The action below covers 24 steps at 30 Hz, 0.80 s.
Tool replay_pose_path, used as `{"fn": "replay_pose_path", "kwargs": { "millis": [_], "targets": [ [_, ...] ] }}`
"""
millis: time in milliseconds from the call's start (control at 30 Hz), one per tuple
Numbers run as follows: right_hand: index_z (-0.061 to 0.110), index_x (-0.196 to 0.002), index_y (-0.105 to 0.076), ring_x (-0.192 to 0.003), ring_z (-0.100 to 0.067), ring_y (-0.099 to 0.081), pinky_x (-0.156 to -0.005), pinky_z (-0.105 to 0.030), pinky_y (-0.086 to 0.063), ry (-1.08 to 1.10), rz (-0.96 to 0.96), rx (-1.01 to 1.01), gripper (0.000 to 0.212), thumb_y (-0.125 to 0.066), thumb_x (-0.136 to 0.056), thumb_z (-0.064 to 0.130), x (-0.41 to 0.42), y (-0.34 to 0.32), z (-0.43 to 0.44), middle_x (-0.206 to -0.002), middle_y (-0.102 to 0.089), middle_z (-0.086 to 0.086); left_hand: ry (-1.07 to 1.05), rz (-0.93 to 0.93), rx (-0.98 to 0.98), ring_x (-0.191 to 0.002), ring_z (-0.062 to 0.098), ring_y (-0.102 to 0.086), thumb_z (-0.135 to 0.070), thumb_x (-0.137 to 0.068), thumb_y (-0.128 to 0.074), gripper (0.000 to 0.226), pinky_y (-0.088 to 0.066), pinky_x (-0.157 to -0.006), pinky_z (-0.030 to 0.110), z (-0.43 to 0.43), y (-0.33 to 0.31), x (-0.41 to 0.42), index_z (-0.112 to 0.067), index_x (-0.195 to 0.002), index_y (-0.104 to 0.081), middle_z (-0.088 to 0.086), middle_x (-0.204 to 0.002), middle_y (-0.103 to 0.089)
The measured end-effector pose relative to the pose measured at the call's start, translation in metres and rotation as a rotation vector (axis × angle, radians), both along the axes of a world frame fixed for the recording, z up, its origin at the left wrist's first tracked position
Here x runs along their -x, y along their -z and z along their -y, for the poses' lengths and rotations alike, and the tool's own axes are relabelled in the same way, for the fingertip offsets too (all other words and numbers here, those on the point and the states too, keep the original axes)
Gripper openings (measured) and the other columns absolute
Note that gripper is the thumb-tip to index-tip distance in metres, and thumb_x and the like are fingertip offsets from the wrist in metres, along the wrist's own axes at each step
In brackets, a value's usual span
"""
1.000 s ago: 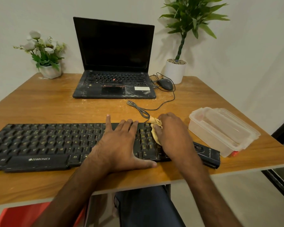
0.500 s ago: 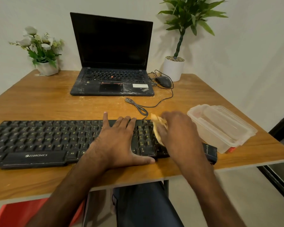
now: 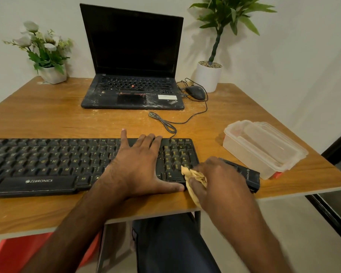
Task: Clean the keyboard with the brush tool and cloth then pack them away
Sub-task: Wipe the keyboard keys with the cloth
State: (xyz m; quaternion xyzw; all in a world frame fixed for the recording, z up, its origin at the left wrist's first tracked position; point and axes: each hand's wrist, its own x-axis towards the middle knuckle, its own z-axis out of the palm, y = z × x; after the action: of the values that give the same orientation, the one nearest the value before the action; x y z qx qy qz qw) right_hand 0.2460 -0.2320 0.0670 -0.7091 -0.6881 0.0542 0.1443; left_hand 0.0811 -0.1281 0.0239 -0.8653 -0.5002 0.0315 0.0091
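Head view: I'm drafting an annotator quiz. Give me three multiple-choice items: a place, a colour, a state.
1. Where is the clear container relative to the keyboard? A. right of it B. left of it C. on it
2. What colour is the cloth? A. blue B. tan C. white
3. How does the left hand lie? A. flat on the keys B. curled round the cloth C. raised in the air
1 A: it stands past the keyboard's right end. 2 B: tan folds show under the right hand, which grips it. 3 A: it lies spread, palm down, across the keys.
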Motion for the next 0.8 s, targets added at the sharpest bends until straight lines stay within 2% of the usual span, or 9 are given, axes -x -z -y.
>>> {"fn": "replay_pose_path", "kwargs": {
  "millis": [67, 167, 233, 400, 533, 667, 800],
  "targets": [
    [0.024, -0.125, -0.063, -0.091, -0.009, -0.049, -0.074, -0.024, -0.037, 0.034, -0.027, -0.059, 0.028, -0.054, -0.101, 0.032, -0.005, -0.011, -0.016, -0.116, -0.057, 0.003, 0.006, -0.002, -0.007, -0.153, 0.019, -0.005, -0.107, -0.050, -0.012, 0.145, 0.011, -0.116, 0.066, 0.001, 0.000, 0.000, -0.012, -0.157, 0.007, 0.004, -0.167, -0.003],
    [0.017, -0.118, -0.069, -0.094, -0.016, -0.057, -0.077, -0.031, -0.045, 0.050, -0.019, -0.186, 0.024, -0.059, -0.098, 0.027, -0.005, -0.015, -0.056, -0.113, -0.062, -0.002, 0.010, 0.001, -0.016, -0.153, 0.020, -0.006, -0.108, -0.052, -0.013, 0.144, 0.012, -0.116, 0.067, 0.001, 0.001, 0.000, -0.012, -0.158, 0.005, 0.005, -0.167, -0.005],
    [0.017, -0.117, -0.069, -0.096, -0.019, -0.060, -0.078, -0.033, -0.048, 0.045, 0.001, -0.154, 0.023, -0.060, -0.098, 0.025, 0.002, -0.006, -0.075, -0.112, -0.064, -0.003, 0.009, 0.004, -0.025, -0.153, 0.020, -0.006, -0.108, -0.051, -0.013, 0.144, 0.012, -0.115, 0.067, 0.001, 0.002, 0.000, -0.012, -0.158, 0.004, 0.004, -0.166, -0.006],
    [0.019, -0.127, -0.062, -0.102, -0.016, -0.052, -0.080, -0.028, -0.040, 0.026, 0.025, -0.100, 0.029, -0.051, -0.102, 0.029, 0.005, 0.012, -0.051, -0.117, -0.052, -0.001, -0.006, 0.014, -0.007, -0.154, 0.019, -0.003, -0.107, -0.051, -0.015, 0.143, 0.011, -0.116, 0.066, 0.000, -0.001, 0.000, -0.014, -0.158, 0.006, 0.003, -0.167, -0.004],
    [0.025, -0.138, -0.052, -0.117, -0.011, -0.046, -0.092, -0.026, -0.041, 0.004, 0.019, -0.059, 0.035, -0.046, -0.104, 0.032, 0.004, 0.014, -0.007, -0.133, -0.046, 0.004, -0.006, 0.001, 0.005, -0.154, 0.019, -0.004, -0.107, -0.049, -0.015, 0.144, 0.011, -0.116, 0.066, 0.000, 0.000, 0.000, -0.014, -0.158, 0.008, 0.003, -0.167, -0.004],
    [0.021, -0.128, -0.062, -0.104, -0.015, -0.053, -0.077, -0.026, -0.036, 0.033, 0.045, -0.081, 0.029, -0.052, -0.101, 0.029, 0.001, 0.004, -0.032, -0.120, -0.054, 0.001, 0.000, -0.015, -0.001, -0.154, 0.021, -0.003, -0.107, -0.052, -0.015, 0.143, 0.014, -0.116, 0.065, 0.000, 0.001, 0.000, -0.014, -0.158, 0.008, 0.005, -0.167, -0.002],
    [0.014, -0.118, -0.066, -0.100, -0.020, -0.057, -0.074, -0.030, -0.043, 0.041, 0.123, -0.166, 0.022, -0.056, -0.099, 0.020, 0.006, 0.005, -0.088, -0.113, -0.058, -0.004, 0.005, -0.012, -0.012, -0.154, 0.021, -0.004, -0.107, -0.054, -0.018, 0.142, 0.015, -0.116, 0.064, 0.002, -0.001, -0.001, -0.013, -0.158, 0.006, 0.006, -0.167, -0.003]
  ]
}}
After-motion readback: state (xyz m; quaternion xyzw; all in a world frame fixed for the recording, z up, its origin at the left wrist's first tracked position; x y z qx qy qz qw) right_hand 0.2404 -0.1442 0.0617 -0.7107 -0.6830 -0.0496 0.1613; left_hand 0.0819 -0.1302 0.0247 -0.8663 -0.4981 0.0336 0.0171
